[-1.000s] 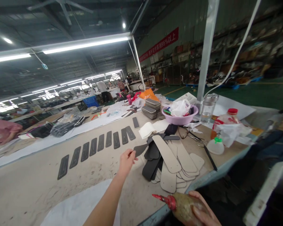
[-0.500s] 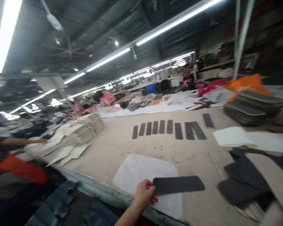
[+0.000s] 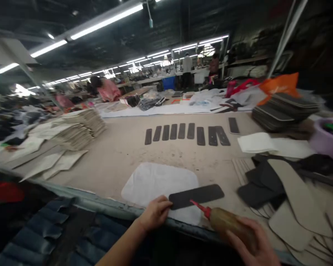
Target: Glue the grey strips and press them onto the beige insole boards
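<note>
My left hand (image 3: 156,212) pinches the left end of a dark rounded strip (image 3: 202,194) near the table's front edge. The strip lies partly over a white rounded sheet (image 3: 155,177). In my right hand (image 3: 255,240) is a brownish squeeze bottle (image 3: 229,221) with a red nozzle, tilted so that its tip points at the strip's front edge. Whether the tip touches the strip I cannot tell. Several smaller dark strips (image 3: 174,132) lie in a row farther back on the table (image 3: 122,147).
Stacked pale pieces (image 3: 77,129) stand at the left. On the right are loose dark pieces (image 3: 261,188), beige pieces (image 3: 294,192), folded white sheets (image 3: 256,142), a dark stack (image 3: 277,111) and a purple basin (image 3: 326,136). Beyond the table are people, one in pink (image 3: 109,90).
My right hand has come into view with the squeeze bottle. The strip in my left hand now slants up toward its right end. The camera view has shifted, bringing the basin into view.
</note>
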### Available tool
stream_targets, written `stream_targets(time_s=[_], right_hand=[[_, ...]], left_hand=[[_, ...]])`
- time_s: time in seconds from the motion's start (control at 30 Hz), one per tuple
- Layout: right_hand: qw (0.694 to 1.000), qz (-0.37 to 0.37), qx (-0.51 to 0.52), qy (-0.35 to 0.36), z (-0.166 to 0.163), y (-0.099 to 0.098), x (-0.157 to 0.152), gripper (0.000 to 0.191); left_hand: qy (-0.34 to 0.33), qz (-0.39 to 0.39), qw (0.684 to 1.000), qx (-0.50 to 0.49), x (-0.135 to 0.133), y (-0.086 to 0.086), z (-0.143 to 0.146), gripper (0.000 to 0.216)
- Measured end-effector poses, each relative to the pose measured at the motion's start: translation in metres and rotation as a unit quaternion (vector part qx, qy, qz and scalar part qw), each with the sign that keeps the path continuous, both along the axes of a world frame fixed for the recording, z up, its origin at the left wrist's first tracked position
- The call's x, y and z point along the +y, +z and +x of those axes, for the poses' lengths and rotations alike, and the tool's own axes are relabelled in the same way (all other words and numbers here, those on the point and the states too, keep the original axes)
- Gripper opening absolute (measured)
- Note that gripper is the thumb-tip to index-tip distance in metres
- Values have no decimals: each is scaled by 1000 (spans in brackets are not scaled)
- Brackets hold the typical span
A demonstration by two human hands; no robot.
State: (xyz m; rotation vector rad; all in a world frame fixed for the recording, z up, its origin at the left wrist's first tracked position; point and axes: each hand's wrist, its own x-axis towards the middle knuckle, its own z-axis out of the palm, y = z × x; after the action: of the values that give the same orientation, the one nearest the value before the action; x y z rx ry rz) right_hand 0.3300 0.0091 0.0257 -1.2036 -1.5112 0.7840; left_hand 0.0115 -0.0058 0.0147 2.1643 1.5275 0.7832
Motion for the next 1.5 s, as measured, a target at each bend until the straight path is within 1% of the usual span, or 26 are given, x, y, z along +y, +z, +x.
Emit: stream_targets(time_s=[0.1,0.2,0.33,0.5,0.6,0.7,0.83,0.93,1.07,1.17,1.37,1.5], right_hand=[[991,89,-81,57,-21,3,5,27],[977,132,-115,122,-43,7,7,29],[960,147,-126,202,-57,7,4,35],[939,170,-143,262,-64,0,4,43],[928,185,-154,283,-69,1,6,43],[922,197,-168,287,-73,4,7,40],[921,208,-181,275,-68,5,9,40],[930,190,-197,247,-55,3,12,41],[942,169,-215,193,-30,0,17,43],[946,166,-240,140,-12,-1,22,40],[941,183,-283,41,14,-6,35,33],[936,191,-294,3,24,-15,45,28]], left_hand=[[-23,25,999,10,1,-6,-5,29],[-26,32,999,25,-1,-9,-4,27],[-25,41,998,43,-2,-10,-3,26],[-29,83,994,57,-2,-13,-3,27],[-38,90,993,66,-3,-13,-3,27],[-41,84,993,66,-3,-14,-3,27],[-31,76,995,57,-3,-16,-3,27],[-29,76,995,52,-2,-16,-3,27],[-36,84,994,53,-1,-13,-3,26],[-34,91,994,55,0,-13,-3,24],[-33,90,993,66,2,-16,-4,23],[-39,99,992,67,2,-14,-4,22]])
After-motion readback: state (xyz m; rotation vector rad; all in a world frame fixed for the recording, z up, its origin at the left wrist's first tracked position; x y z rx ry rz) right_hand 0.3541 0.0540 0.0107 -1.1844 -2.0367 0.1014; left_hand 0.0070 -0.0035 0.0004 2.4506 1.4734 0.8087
